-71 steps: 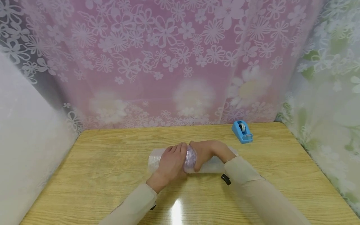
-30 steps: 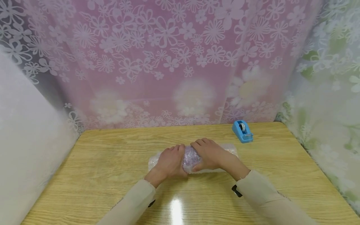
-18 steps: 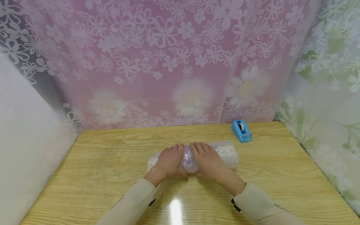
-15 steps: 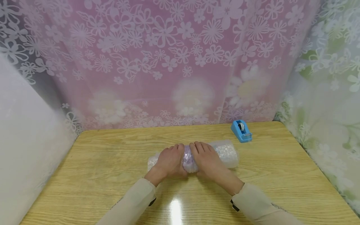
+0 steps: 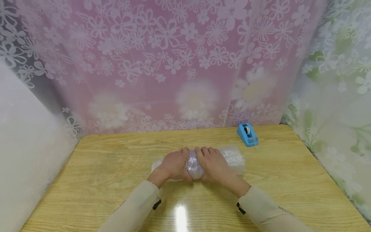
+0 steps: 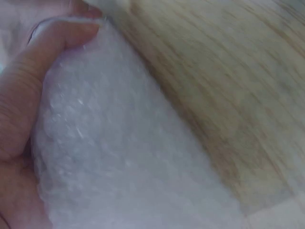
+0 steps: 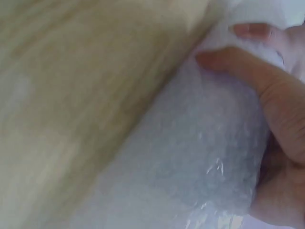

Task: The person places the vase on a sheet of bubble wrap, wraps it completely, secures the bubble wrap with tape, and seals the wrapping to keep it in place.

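Observation:
A roll of clear bubble wrap (image 5: 234, 159) lies crosswise on the wooden table, its middle part purplish. My left hand (image 5: 175, 165) grips it left of the middle, fingers over the top and thumb on the near side. Just right of the purplish part, my right hand (image 5: 214, 165) grips the roll the same way. In the left wrist view the left thumb lies along the bubble wrap (image 6: 119, 133). The right wrist view shows the right hand (image 7: 281, 109) curled on the wrap (image 7: 190, 138). What is inside the roll cannot be made out.
A blue tape dispenser (image 5: 247, 135) stands near the table's back edge, right of the roll. The wooden table (image 5: 116, 151) is bordered by a pink flowered curtain (image 5: 162, 80) behind and pale sheets at both sides.
My right hand has shifted from a bent-wrist hold over the roll to a straighter grip, and more of the roll's right end shows. The left hand has stayed nearly in place.

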### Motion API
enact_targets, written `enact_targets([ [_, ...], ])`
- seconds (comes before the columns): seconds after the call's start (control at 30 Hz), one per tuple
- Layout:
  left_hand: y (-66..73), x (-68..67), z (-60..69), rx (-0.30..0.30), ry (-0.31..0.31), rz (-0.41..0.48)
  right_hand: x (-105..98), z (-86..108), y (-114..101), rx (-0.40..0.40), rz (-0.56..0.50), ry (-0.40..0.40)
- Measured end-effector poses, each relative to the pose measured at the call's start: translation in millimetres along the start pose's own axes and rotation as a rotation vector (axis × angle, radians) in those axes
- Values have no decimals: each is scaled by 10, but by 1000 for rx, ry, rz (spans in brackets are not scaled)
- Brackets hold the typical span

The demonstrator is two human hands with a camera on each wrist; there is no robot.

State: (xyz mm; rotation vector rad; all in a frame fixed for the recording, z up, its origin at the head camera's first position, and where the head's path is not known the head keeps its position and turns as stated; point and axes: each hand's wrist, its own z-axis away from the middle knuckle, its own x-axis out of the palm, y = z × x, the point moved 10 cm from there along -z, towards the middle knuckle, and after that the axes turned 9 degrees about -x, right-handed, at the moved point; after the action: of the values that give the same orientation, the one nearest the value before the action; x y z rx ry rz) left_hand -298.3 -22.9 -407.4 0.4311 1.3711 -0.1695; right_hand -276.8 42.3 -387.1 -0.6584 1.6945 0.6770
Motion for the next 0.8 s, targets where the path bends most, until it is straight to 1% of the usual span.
enact_targets([
  [0.13, -3, 79, 1, 4, -91, 65, 35, 11, 6, -25, -50, -98],
  [0.33, 2, 159, -16, 30, -188, 171, 55, -7, 14, -37, -124, -230],
  [0.43, 4, 180, -42, 31, -225, 211, 88, -27, 55, -26, -176, -304],
  [0.5, 12, 173, -60, 31, -237, 231, 114, -41, 93, -12, -212, -348],
  [0.6, 12, 138, -70, 18, -237, 232, 140, -58, 134, -1, -252, -383],
  [0.67, 9, 97, -64, 13, -211, 187, 146, -68, 141, -1, -264, -392],
  [0.7, 11, 75, -59, 19, -188, 152, 152, -69, 145, 2, -271, -395],
  [0.8, 38, 6, -37, 52, -92, 26, 186, -62, 175, 30, -310, -407],
])
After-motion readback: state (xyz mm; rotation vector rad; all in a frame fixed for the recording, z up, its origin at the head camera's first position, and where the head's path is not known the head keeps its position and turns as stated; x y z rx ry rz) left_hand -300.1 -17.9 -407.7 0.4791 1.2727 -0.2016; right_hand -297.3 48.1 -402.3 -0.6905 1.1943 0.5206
